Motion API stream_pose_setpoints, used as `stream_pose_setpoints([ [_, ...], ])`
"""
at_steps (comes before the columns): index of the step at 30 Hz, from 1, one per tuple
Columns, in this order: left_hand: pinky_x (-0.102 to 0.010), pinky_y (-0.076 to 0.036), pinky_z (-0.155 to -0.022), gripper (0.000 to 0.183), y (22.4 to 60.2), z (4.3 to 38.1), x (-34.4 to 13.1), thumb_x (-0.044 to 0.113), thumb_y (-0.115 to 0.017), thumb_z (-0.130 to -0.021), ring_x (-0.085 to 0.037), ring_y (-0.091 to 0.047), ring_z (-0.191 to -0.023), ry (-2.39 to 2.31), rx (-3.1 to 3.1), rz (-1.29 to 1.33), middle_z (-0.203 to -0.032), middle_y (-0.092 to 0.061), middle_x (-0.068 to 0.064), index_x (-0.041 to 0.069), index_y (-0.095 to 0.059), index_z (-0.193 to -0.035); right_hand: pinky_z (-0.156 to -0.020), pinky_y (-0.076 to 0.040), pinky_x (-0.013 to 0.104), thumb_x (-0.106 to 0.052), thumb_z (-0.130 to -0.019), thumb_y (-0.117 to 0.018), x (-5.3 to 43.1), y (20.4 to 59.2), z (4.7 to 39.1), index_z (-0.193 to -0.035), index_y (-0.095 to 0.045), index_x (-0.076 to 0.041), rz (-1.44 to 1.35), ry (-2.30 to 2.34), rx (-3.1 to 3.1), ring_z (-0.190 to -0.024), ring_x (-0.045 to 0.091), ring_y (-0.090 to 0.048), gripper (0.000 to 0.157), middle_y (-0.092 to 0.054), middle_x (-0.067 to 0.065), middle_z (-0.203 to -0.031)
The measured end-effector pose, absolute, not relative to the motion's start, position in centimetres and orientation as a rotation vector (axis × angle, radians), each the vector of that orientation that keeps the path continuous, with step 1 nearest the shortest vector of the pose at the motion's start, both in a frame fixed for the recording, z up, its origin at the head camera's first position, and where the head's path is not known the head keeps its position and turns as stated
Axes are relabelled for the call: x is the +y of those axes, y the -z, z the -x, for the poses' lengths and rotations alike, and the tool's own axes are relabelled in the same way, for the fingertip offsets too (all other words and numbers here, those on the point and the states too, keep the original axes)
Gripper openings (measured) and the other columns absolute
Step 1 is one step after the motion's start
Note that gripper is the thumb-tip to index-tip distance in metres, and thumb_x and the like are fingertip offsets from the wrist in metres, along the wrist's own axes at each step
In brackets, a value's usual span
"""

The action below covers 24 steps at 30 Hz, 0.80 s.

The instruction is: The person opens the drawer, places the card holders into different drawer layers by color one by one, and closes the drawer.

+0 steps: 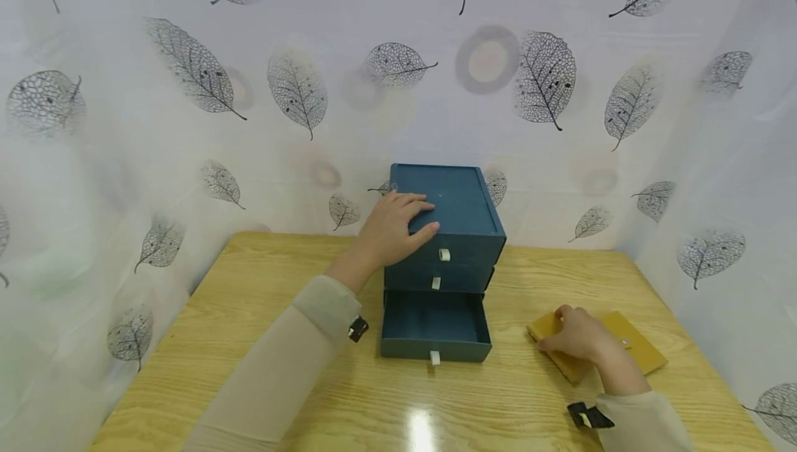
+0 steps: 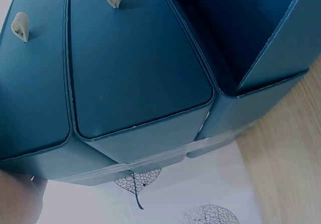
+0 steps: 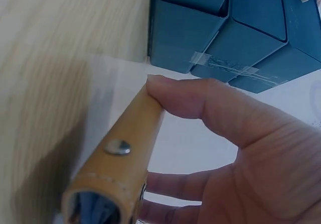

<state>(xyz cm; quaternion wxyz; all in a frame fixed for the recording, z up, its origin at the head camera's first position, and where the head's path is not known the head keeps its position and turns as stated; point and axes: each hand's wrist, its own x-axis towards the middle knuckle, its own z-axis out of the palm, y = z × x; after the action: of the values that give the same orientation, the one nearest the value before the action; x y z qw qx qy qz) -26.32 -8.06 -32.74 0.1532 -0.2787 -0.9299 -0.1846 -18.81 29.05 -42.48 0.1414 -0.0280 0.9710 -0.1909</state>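
Observation:
My left hand rests on the top left of a dark blue drawer box, fingers laid over its top panel. In the left wrist view only a blurred bit of that hand shows. The lowest drawer is pulled out; its visible inside holds nothing. Over on the right, my right hand pinches a tan leather-like case with a metal stud. In the right wrist view, thumb and fingers grip the case from either side; something blue shows inside its rolled end.
The two upper drawers are closed, each with a small white pull tab. Clear tape runs along the box's side. A wooden table carries everything, and a leaf-printed curtain hangs around it.

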Motion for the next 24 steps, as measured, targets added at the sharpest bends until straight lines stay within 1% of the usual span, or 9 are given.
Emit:
stream_pose_setpoints([
  [3, -0.042, -0.013, -0.125, 0.052, 32.7, 26.3, -8.1, 0.049, -0.051, -0.101, -0.025, -0.039, -0.142, 0.529, -2.669, 0.798, -0.151, -0.049, -0.005, 0.019, -0.059, -0.142, -0.075, -0.054, 0.047, -0.042, -0.079, -0.083, 28.8, 42.2, 18.6, -0.132, -0.043, 0.021, 0.071, 0.571, 2.813, -0.088, 0.033, -0.058, 0.091, -0.052, 0.037, -0.116],
  [8, -0.042, -0.013, -0.125, 0.052, 32.7, 26.3, -8.1, 0.050, -0.051, -0.101, -0.025, -0.039, -0.142, 0.531, -2.667, 0.798, -0.151, -0.049, -0.004, 0.019, -0.059, -0.142, -0.073, -0.054, 0.047, -0.042, -0.078, -0.082, 28.4, 41.4, 18.5, -0.131, -0.044, 0.020, 0.066, 0.570, 2.860, -0.088, 0.035, -0.057, 0.089, -0.051, 0.039, -0.118],
  [15, -0.041, -0.012, -0.125, 0.052, 32.8, 26.4, -8.1, 0.050, -0.050, -0.101, -0.024, -0.038, -0.143, 0.516, -2.682, 0.789, -0.151, -0.048, -0.003, 0.020, -0.058, -0.143, -0.075, -0.054, 0.048, -0.044, -0.079, -0.080, 27.7, 40.4, 18.3, -0.131, -0.045, 0.019, 0.053, 0.544, 2.928, -0.089, 0.038, -0.058, 0.089, -0.052, 0.038, -0.117],
  [19, -0.041, -0.012, -0.125, 0.052, 32.8, 26.4, -8.0, 0.051, -0.050, -0.101, -0.023, -0.037, -0.143, 0.510, -2.691, 0.785, -0.152, -0.047, -0.003, 0.020, -0.057, -0.143, -0.077, -0.053, 0.052, -0.045, -0.080, -0.080, 27.3, 39.8, 18.0, -0.134, -0.044, 0.017, 0.060, 0.568, 2.969, -0.094, 0.043, -0.058, 0.090, -0.052, 0.038, -0.118],
  [22, -0.040, -0.012, -0.125, 0.052, 32.8, 26.4, -8.0, 0.051, -0.050, -0.102, -0.023, -0.037, -0.143, 0.511, -2.694, 0.782, -0.152, -0.047, -0.003, 0.020, -0.057, -0.143, -0.076, -0.052, 0.053, -0.046, -0.080, -0.080, 27.0, 39.5, 17.7, -0.135, -0.044, 0.016, 0.083, 0.602, 3.014, -0.097, 0.046, -0.057, 0.090, -0.052, 0.038, -0.118],
  [24, -0.040, -0.012, -0.125, 0.052, 32.7, 26.3, -8.0, 0.051, -0.050, -0.102, -0.023, -0.037, -0.143, 0.510, -2.696, 0.780, -0.152, -0.047, -0.003, 0.020, -0.057, -0.143, -0.074, -0.053, 0.052, -0.046, -0.081, -0.079, 26.8, 39.4, 17.6, -0.136, -0.044, 0.016, 0.098, 0.631, 3.046, -0.096, 0.045, -0.057, 0.090, -0.053, 0.036, -0.116],
])
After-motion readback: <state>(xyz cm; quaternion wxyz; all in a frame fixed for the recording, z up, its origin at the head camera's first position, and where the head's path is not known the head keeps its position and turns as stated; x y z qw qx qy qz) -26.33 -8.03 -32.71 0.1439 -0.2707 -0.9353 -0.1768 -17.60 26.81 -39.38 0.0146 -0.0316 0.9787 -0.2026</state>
